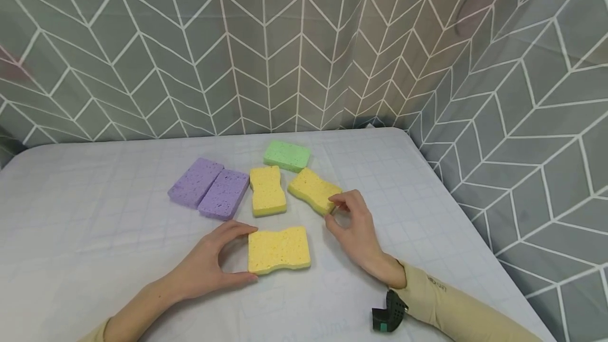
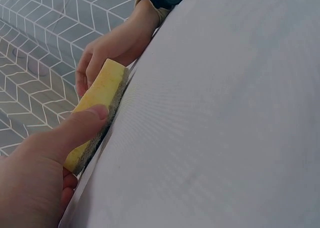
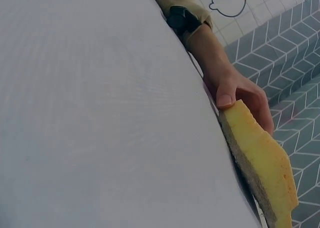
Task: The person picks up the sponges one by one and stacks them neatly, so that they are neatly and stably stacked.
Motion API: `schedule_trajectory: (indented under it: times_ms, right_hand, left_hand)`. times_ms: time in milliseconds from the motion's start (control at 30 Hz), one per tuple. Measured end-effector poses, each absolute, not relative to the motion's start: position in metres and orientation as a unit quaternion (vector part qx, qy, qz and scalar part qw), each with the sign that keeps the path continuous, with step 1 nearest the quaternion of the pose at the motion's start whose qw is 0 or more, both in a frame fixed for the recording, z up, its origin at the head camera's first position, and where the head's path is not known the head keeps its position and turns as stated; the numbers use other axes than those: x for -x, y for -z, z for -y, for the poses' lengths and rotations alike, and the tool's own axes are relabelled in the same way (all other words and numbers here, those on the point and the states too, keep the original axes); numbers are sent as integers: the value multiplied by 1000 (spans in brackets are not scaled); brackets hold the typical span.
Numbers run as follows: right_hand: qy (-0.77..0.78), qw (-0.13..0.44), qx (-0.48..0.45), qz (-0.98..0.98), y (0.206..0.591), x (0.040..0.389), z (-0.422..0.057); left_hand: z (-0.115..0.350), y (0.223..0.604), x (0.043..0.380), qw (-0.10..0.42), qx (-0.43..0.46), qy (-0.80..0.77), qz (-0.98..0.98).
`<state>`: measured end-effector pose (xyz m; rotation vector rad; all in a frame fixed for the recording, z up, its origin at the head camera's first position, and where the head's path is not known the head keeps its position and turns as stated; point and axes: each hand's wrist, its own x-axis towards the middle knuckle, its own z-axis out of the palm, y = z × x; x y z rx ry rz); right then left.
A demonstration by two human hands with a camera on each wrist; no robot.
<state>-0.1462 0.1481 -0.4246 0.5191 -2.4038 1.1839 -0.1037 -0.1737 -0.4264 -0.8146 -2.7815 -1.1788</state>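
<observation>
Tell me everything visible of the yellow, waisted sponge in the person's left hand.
The yellow, roughly rectangular sponge has a pitted, porous-looking top and long sides that curve inward at the middle. Both wrist views show a grey, rough-looking layer underneath. It appears to lie flat on the white cloth-covered table, its length running roughly left to right in the head view. The bare left hand holds its left end between thumb and fingers.

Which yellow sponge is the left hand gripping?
The front yellow sponge, lowest in the head view. The right hand touches the right yellow sponge; neither hand touches the middle yellow sponge.
</observation>
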Motion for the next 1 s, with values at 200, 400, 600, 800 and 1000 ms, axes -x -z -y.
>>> schedule_trajectory:
  times_ms: [200,400,600,800,1000]
  right_hand:
    - [-396,166,-129,894,420,151,-150]
    - [-397,96,-63,911,418,155,-150]
    - [-419,35,-42,907,416,160,-153]
    - [-426,-9,-30,904,411,168,-161]
    - [-418,-23,-34,908,410,170,-162]
  left_hand:
    - [173,429,103,15,260,379,888]
    - [173,429,104,17,258,377,890]
    - [173,427,104,9,253,374,892]
    - [172,427,104,-1,248,372,895]
    - [173,428,104,8,252,371,894]
